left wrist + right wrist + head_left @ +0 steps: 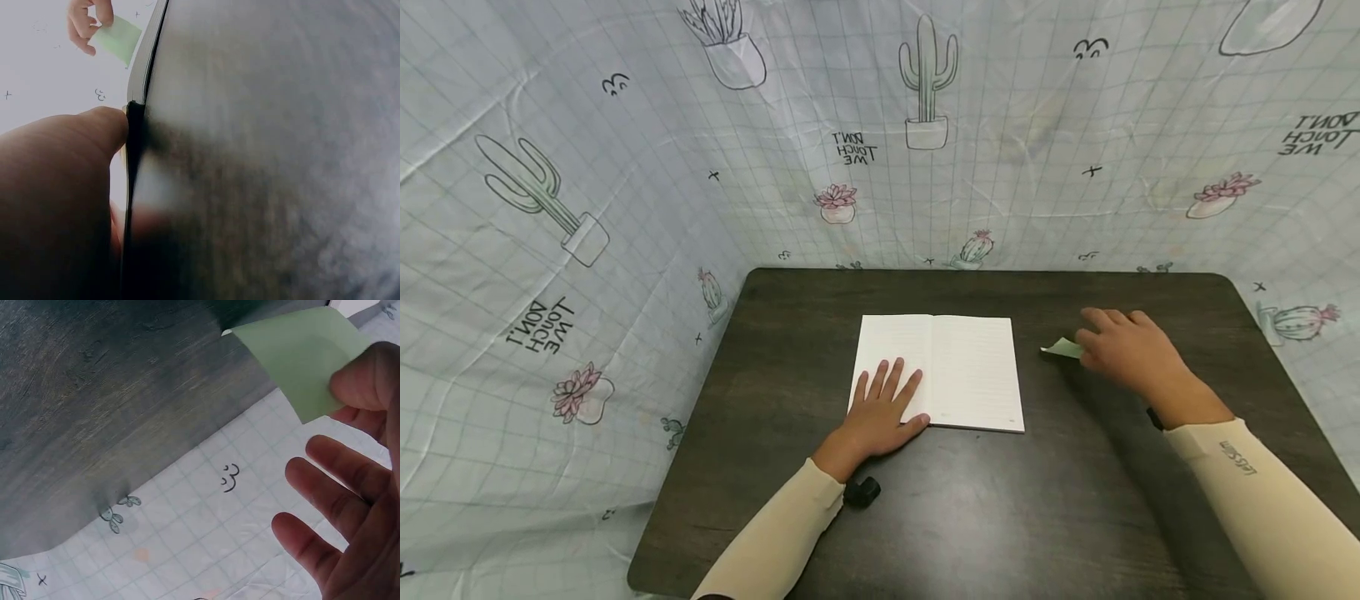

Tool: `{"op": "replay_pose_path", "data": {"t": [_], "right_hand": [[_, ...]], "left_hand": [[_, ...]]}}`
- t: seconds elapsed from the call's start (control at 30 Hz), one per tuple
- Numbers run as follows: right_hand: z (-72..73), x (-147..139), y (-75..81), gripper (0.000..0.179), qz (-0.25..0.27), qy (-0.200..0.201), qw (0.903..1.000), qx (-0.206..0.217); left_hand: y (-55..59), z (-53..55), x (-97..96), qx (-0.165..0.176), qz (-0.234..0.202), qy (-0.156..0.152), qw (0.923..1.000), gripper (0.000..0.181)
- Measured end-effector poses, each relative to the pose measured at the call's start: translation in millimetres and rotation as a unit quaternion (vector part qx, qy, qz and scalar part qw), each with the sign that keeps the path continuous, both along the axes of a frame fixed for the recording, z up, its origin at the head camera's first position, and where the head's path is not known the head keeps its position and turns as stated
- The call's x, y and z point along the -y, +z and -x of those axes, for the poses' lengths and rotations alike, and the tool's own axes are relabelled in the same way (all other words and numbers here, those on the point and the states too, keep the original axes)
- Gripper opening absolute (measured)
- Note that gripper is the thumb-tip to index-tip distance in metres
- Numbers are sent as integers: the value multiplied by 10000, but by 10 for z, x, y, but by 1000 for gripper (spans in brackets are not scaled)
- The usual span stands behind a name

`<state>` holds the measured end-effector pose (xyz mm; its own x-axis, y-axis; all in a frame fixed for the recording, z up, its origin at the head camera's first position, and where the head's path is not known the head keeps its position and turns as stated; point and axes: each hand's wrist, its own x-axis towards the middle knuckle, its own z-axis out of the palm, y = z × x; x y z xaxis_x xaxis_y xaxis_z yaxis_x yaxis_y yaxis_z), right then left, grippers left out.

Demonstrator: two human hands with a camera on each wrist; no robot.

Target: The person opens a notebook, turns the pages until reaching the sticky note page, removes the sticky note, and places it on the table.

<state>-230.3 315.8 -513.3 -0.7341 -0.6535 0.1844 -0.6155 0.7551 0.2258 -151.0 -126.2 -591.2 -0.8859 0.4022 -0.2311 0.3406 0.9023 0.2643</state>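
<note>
An open notebook (pixel 976 371) with lined white pages lies on the dark table. Spread fingers of my left hand (pixel 880 417) press flat on its left page, the thumb by the bottom edge near the fold. To the right of the notebook, my right hand (pixel 1123 350) is raised above the table. Between thumb and index finger it pinches a small green sticky note (pixel 294 359), which curls slightly at its free edge. The other fingers of that hand are spread apart from the paper.
The dark wooden table (pixel 775 400) has rounded corners. A white cloth (pixel 1015 167) printed with cacti and a grid hangs behind it and along both sides. A black wrist strap device (pixel 861 492) sits below the left hand.
</note>
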Motion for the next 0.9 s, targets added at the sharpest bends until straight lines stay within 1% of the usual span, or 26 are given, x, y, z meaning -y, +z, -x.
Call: {"op": "replay_pose_path", "data": {"t": [0.07, 0.23, 0.43, 0.53, 0.63, 0.7, 0.77, 0.9], "right_hand": [[-3, 18, 7, 30, -225, 26, 9997, 93], [0, 68, -8, 34, -575, -15, 9978, 315], [-3, 96, -34, 39, -900, -152, 9940, 603], [-43, 91, -56, 36, -850, -159, 9938, 702], [-82, 96, -77, 31, -665, -110, 9946, 784], [-114, 100, -97, 32, -587, -149, 9937, 945], [-149, 112, -127, 39, -479, -278, 9913, 1198], [-240, 130, -261, 65, -178, -646, 9835, 1681]], "left_hand": [[9, -3, -2, -8, -20, 7, 10000, 83], [31, -21, -13, -24, -114, 0, 9999, 83], [3, -32, -31, -56, -42, -23, 10000, 83], [-6, -36, -40, -55, -15, -43, 10000, 83], [4, -33, -41, -46, -19, -52, 10000, 82], [15, -33, -42, -47, -69, -61, 9999, 82], [27, -35, -42, -60, -85, -73, 9999, 82], [44, -47, -45, -98, -135, -57, 9998, 82]]}}
